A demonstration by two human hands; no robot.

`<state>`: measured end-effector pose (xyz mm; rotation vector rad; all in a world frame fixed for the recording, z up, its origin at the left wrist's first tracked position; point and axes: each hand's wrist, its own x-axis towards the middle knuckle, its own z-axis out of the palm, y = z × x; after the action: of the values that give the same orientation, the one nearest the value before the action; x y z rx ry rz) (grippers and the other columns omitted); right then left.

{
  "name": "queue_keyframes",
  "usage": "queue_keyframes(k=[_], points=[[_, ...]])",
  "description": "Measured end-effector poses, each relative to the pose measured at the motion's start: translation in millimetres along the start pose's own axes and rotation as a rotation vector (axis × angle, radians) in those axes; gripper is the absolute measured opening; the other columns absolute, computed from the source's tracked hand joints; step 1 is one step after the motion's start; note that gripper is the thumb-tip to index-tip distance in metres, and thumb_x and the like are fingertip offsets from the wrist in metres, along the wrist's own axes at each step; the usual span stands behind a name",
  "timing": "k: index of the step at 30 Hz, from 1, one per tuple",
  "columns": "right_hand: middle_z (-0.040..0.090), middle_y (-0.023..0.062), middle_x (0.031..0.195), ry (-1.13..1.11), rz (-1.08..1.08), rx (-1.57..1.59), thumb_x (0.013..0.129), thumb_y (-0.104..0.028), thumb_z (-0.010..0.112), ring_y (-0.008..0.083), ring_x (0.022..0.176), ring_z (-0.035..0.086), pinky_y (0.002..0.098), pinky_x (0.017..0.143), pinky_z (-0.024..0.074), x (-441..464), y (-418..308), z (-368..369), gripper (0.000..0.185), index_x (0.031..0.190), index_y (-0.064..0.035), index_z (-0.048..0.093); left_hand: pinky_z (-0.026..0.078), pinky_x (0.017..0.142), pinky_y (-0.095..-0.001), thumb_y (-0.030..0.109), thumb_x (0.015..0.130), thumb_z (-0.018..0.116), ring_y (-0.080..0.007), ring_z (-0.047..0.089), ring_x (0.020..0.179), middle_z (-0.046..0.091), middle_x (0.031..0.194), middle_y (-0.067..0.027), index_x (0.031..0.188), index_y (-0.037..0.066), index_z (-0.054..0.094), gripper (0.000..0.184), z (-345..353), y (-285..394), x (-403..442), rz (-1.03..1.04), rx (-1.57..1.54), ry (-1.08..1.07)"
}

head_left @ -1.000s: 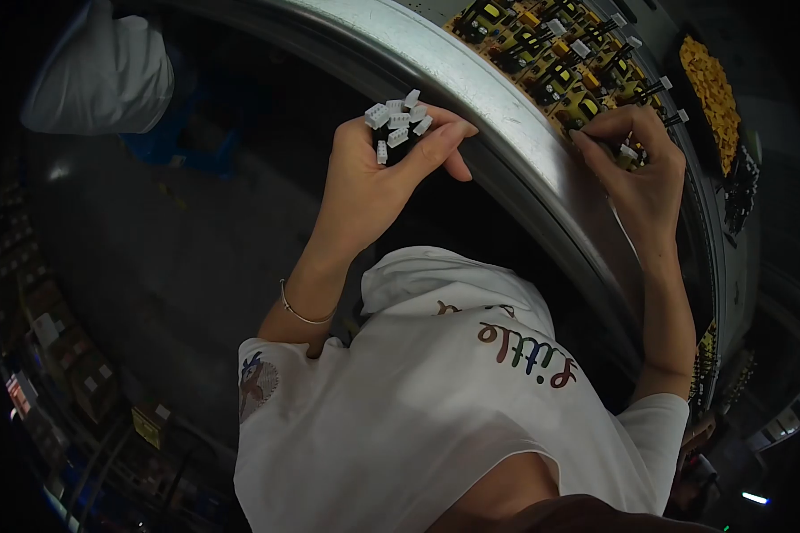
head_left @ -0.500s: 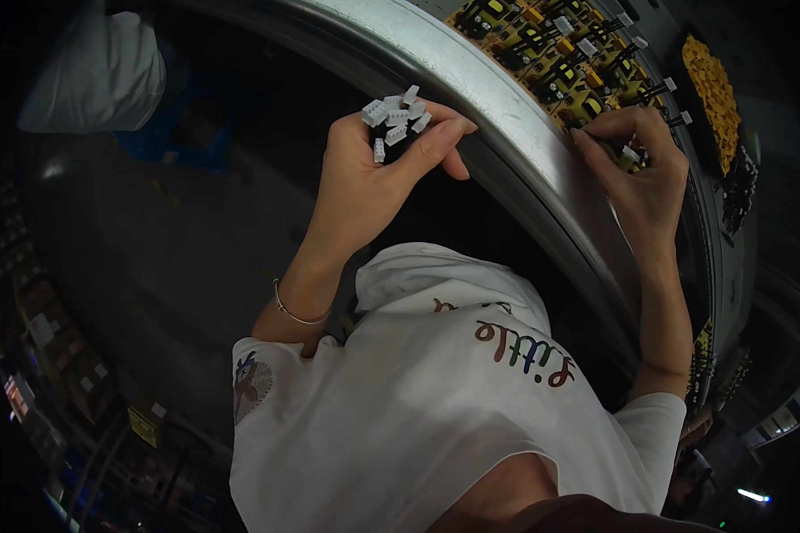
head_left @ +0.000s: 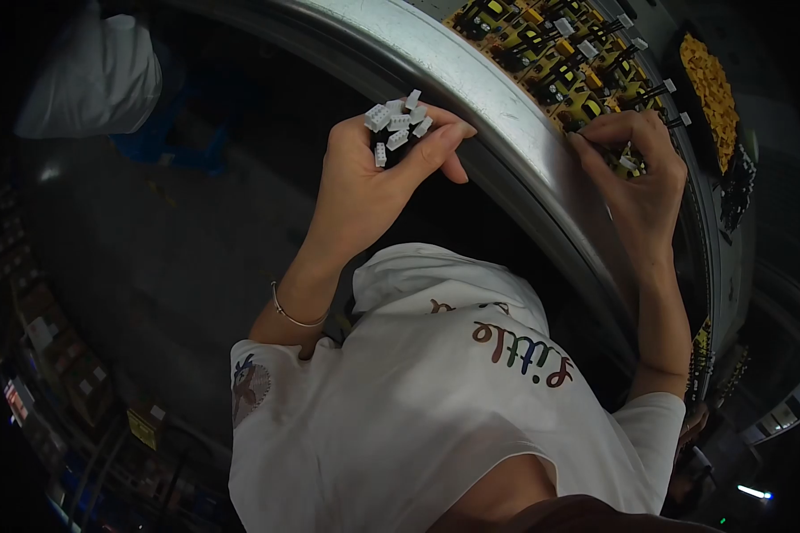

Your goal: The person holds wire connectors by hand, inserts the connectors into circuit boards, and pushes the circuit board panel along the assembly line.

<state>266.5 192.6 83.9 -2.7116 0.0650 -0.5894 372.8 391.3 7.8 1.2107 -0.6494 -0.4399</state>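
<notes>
A bunch of white plug connectors [head_left: 399, 123] on dark wires sticks up from my left hand [head_left: 373, 173], whose fingers are wrapped round it in front of the metal rail. My right hand [head_left: 638, 169] is at the near edge of the circuit boards [head_left: 542, 55], thumb and fingertips brought together in a pinch. What the pinch holds, if anything, is hidden by the fingers. A white connector [head_left: 629, 163] shows through the gap between that thumb and forefinger. The boards carry yellow and black parts and upright white plugs.
A smooth metal rail [head_left: 498, 98] curves between my body and the boards. Behind the boards lie a heap of small yellow-orange parts [head_left: 711, 84] and a dark bundle with white tips [head_left: 738, 191]. Another person's white garment [head_left: 93, 75] appears at upper left, above a blue object [head_left: 173, 133].
My right hand has shifted very slightly, its fingers staying together at the board edge. My left hand keeps the connectors in nearly the same place.
</notes>
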Motion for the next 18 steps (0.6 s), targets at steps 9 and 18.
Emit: queue_keyframes(k=[9,18], points=[[0.060,0.0031,0.074,0.004,-0.014,-0.016,0.067,0.004,0.068,0.0144,0.069,0.054,0.0265,0.064,0.0468,-0.8,1.9,0.6,0.012,0.074,-0.0023,0.063,0.042,0.056,-0.0181,0.009,0.086,0.058,-0.0059,0.057,0.060,0.064,0.064,-0.0043,0.091,0.000,0.066,0.013,0.0,-2.7,0.7,-0.023,0.029,-0.024],[0.058,0.0031,0.070,0.031,-0.011,-0.137,0.064,0.002,0.068,0.0166,0.066,0.053,0.0292,0.059,0.0436,-1.2,-0.9,0.6,0.013,0.071,-0.0040,0.060,0.045,0.058,-0.0205,0.010,0.086,0.059,-0.0093,0.060,0.062,0.064,0.065,-0.0052,0.092,-0.001,0.064,0.014,3.7,0.1,0.2,-0.080,-0.002,-0.047]])
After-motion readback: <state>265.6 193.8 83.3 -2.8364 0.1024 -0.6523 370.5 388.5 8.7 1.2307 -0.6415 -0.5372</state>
